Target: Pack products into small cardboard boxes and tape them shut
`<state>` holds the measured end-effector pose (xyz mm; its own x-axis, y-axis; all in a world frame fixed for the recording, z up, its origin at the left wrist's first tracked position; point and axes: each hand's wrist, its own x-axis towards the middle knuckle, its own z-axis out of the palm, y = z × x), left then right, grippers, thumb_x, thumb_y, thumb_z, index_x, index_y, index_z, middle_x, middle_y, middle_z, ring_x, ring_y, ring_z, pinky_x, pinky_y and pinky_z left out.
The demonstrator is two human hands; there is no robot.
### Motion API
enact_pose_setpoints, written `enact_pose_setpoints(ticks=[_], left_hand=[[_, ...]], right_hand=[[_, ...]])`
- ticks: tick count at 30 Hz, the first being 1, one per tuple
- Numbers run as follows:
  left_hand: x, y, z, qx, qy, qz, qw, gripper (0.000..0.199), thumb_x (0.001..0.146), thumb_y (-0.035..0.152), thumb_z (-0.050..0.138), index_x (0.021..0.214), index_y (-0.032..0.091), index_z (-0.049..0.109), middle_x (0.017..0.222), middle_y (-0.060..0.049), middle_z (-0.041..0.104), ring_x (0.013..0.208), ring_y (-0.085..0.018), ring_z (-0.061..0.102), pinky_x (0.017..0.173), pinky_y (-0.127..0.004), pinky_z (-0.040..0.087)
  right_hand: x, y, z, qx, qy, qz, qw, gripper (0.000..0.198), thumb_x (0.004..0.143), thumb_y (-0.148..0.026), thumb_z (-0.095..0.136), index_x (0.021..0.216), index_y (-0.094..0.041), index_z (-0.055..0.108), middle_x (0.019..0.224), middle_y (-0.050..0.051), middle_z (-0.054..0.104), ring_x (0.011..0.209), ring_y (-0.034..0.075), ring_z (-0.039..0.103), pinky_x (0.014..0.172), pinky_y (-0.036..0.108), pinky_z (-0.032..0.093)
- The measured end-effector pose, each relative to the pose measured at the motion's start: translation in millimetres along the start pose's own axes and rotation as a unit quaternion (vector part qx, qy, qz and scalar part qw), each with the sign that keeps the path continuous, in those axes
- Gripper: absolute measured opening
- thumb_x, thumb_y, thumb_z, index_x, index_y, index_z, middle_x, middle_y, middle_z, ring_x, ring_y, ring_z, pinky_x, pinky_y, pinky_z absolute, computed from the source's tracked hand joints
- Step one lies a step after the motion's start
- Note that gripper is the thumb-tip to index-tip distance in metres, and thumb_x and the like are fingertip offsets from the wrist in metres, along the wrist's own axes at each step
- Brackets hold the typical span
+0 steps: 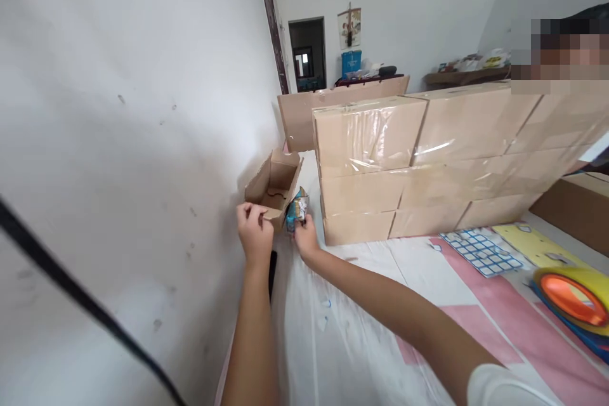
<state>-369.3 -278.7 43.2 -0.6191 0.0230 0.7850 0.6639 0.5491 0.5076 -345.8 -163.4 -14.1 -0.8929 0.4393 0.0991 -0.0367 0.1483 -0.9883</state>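
Against the wall at the left stands a small open cardboard box (pixel 284 172), its flaps up and its inside showing. My left hand (pixel 255 231) is closed over the box's near edge, fingers hooked over the rim. Just right of the box, my right hand (pixel 306 236) grips a crumpled, colourful wrapper (pixel 299 208) in blue, white and brown. The wrapper is close beside the box's right side; whether they touch I cannot tell. A dark, flat object (pixel 273 273) lies partly hidden beside my left forearm.
Taped cardboard boxes (pixel 366 139) are stacked like a wall at the right. A white and pink sheet (pixel 352 330) covers the surface. Rolls of tape (pixel 573 298) and a blue-white grid sheet (pixel 480 252) lie at the right. Part of a person (pixel 571 47) shows behind the boxes.
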Motion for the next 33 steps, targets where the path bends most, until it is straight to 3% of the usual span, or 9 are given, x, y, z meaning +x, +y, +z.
enact_pose_setpoints(ticks=[4,7,10,14,19,22,25,29,33], left_hand=[[-22,36,-41,-0.030,0.090,-0.015,0.995,0.027,0.064,0.001,0.047,0.078,0.021,0.060,0.098,-0.006,0.047,0.096,-0.021,0.054,0.091,-0.037,0.047],[-36,63,-66,-0.055,0.155,-0.036,0.986,0.024,0.064,0.002,0.047,0.074,0.020,0.059,0.100,-0.006,0.049,0.100,-0.022,0.054,0.097,-0.040,0.045],[-60,86,-90,-0.087,0.208,-0.067,0.972,0.022,0.069,0.003,0.046,0.072,0.020,0.059,0.106,-0.006,0.053,0.109,-0.021,0.054,0.104,-0.041,0.042],[-101,102,-109,-0.150,0.249,-0.112,0.950,0.011,0.075,0.011,0.051,0.068,0.020,0.054,0.110,-0.003,0.056,0.112,-0.020,0.057,0.107,-0.042,0.042],[-131,121,-95,-0.278,0.183,-0.167,0.928,0.012,0.075,0.019,0.054,0.064,0.020,0.050,0.115,-0.003,0.063,0.115,-0.022,0.060,0.107,-0.045,0.044],[-151,144,-69,-0.353,0.120,-0.209,0.904,0.013,0.075,0.021,0.055,0.063,0.020,0.050,0.118,-0.003,0.065,0.119,-0.023,0.059,0.107,-0.044,0.045],[-178,170,-43,-0.398,0.041,-0.266,0.877,0.012,0.073,0.021,0.058,0.063,0.019,0.051,0.121,-0.003,0.066,0.116,-0.023,0.062,0.101,-0.041,0.049],[-205,188,-26,-0.411,-0.027,-0.322,0.852,0.014,0.073,0.024,0.060,0.064,0.019,0.052,0.127,-0.005,0.064,0.115,-0.025,0.064,0.096,-0.041,0.052],[-217,180,-35,-0.416,-0.043,-0.305,0.856,0.009,0.070,0.026,0.063,0.062,0.023,0.058,0.127,0.001,0.066,0.126,-0.028,0.058,0.107,-0.045,0.045]], right_hand=[[-95,-10,-68,0.086,-0.027,0.036,0.995,0.016,0.090,-0.037,0.045,0.097,-0.024,0.045,0.077,-0.002,0.055,0.060,0.014,0.055,0.056,0.026,0.049],[-159,-21,-142,0.131,-0.077,0.031,0.988,0.028,0.078,-0.041,0.066,0.092,-0.023,0.049,0.082,-0.001,0.060,0.070,0.015,0.061,0.061,0.027,0.052],[-206,-38,-219,0.089,-0.093,0.009,0.992,0.048,0.068,-0.046,0.081,0.101,-0.024,0.053,0.099,0.006,0.069,0.087,0.023,0.068,0.070,0.034,0.058],[-242,-69,-314,-0.033,-0.033,-0.061,0.997,0.045,0.070,-0.053,0.081,0.099,-0.024,0.061,0.101,0.009,0.072,0.094,0.029,0.070,0.079,0.044,0.061],[-253,-121,-398,-0.171,0.058,-0.163,0.970,0.037,0.080,-0.059,0.074,0.094,-0.026,0.066,0.091,0.008,0.069,0.081,0.026,0.068,0.067,0.039,0.061],[-253,-149,-413,-0.206,-0.024,-0.134,0.969,0.033,0.081,-0.054,0.076,0.096,-0.025,0.069,0.084,0.006,0.067,0.069,0.021,0.064,0.056,0.033,0.057],[-246,-163,-402,-0.222,-0.102,-0.091,0.965,0.027,0.082,-0.048,0.075,0.091,-0.023,0.071,0.077,0.002,0.065,0.065,0.017,0.061,0.056,0.028,0.052],[-228,-147,-372,-0.279,-0.222,-0.027,0.934,0.023,0.084,-0.042,0.069,0.075,-0.021,0.070,0.061,-0.002,0.059,0.054,0.014,0.053,0.051,0.025,0.042],[-220,-115,-346,-0.348,-0.256,0.010,0.902,0.025,0.084,-0.034,0.064,0.065,-0.018,0.068,0.056,-0.002,0.059,0.053,0.012,0.051,0.052,0.025,0.035]])
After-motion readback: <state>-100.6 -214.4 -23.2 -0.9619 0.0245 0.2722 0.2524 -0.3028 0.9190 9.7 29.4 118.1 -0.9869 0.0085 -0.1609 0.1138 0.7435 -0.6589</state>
